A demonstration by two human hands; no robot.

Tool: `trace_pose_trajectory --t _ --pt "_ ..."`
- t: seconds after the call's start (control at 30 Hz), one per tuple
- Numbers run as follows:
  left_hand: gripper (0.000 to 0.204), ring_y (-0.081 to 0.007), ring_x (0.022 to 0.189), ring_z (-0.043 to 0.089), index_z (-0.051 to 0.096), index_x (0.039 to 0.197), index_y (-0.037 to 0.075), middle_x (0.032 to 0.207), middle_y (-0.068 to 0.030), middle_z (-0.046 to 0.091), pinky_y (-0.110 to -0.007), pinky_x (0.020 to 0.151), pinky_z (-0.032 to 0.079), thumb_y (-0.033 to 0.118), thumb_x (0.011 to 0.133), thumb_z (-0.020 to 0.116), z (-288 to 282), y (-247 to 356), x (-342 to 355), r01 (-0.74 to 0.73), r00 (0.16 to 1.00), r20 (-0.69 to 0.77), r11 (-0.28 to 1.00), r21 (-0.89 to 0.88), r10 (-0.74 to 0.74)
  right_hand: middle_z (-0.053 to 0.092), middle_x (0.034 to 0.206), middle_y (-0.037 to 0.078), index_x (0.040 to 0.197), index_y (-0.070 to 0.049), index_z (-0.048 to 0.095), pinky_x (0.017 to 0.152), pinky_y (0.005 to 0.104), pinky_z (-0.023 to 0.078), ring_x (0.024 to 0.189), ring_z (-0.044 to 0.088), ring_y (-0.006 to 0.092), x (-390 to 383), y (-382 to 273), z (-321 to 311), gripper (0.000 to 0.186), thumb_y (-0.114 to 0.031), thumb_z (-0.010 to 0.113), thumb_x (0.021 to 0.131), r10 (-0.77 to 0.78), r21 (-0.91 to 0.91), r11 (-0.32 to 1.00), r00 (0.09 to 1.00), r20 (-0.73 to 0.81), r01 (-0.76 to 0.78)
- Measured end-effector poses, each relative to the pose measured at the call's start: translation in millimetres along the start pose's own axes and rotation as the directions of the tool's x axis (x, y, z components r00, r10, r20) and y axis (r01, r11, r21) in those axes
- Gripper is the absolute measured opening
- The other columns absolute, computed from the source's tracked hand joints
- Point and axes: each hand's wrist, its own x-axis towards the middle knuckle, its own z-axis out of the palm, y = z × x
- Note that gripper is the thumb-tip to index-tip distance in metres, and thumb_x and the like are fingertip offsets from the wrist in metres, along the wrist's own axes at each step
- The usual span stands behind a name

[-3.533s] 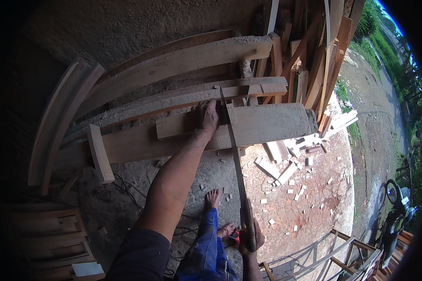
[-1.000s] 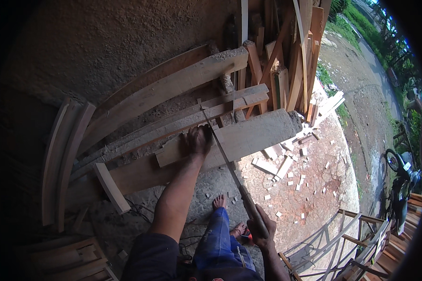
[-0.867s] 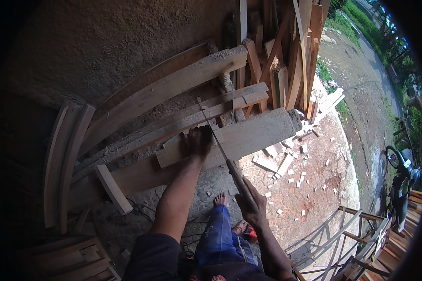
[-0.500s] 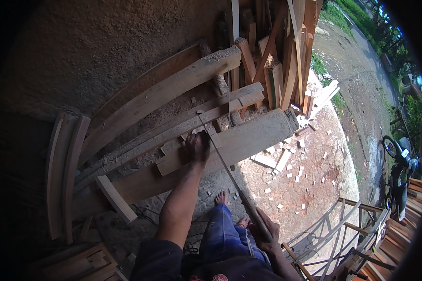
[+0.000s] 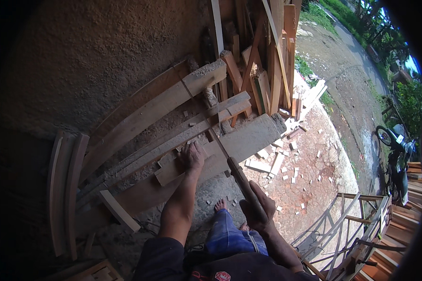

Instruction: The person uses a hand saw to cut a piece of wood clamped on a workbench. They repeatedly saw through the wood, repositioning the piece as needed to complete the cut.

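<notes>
Head view: likely sawing; gripping saw [image 5: 240,176] in right hand [image 5: 260,207], resting left hand [image 5: 191,157] on short board [image 5: 170,173], clamping unclear; next, align stroke.

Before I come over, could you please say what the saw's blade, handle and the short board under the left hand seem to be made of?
The blade looks like steel, thin, straight and dull dark. The handle seems wooden, from its matt brown surface, though plastic is possible. The short board appears bare wood: pale tan, without sheen.
</notes>
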Motion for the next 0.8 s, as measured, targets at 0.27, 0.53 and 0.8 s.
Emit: trace_pose_trajectory --t 0.27,0.53,0.8 --pt "0.039 -0.0381 0.117 0.056 0.064 0.118 0.005 0.121 -0.0177 0.063 -0.054 0.095 0.043 0.033 0.102 0.043 -4.0 25.4 16.8 -0.135 0.914 0.377 0.989 -0.067 0.150 0.073 0.106 0.013 0.145 -0.013 0.049 0.074 0.0349 0.056 0.085 0.073 0.0246 -50.9 10.1 -62.7 0.061 -0.014 0.073 0.089 0.199 0.119 0.972 0.979 0.034 -0.201" --pt "0.047 -0.0445 0.092 0.059 0.066 0.096 -0.001 0.098 -0.0232 0.066 -0.056 0.082 0.045 0.042 0.098 0.048 -1.2 29.1 4.2 -0.201 0.977 -0.035 0.861 -0.467 0.209 0.066 0.125 0.017 0.145 -0.018 0.050 0.086 0.0373 0.054 0.105 0.069 0.0310 -136.5 17.8 -55.7 0.054 -0.027 0.069 0.094 0.419 0.116 0.902 0.908 -0.003 -0.416" --pt "0.049 -0.0431 0.112 0.056 0.063 0.116 0.000 0.108 -0.0254 0.064 -0.053 0.102 0.039 0.043 0.096 0.053 -13.8 25.9 -11.1 -0.417 0.851 0.079 0.760 -0.499 0.520 0.067 0.125 0.015 0.145 -0.017 0.050 0.085 0.0383 0.054 0.103 0.070 0.0292 -131.7 17.3 -50.0 0.057 -0.023 0.072 0.092 0.304 0.135 0.949 0.939 -0.162 -0.284"
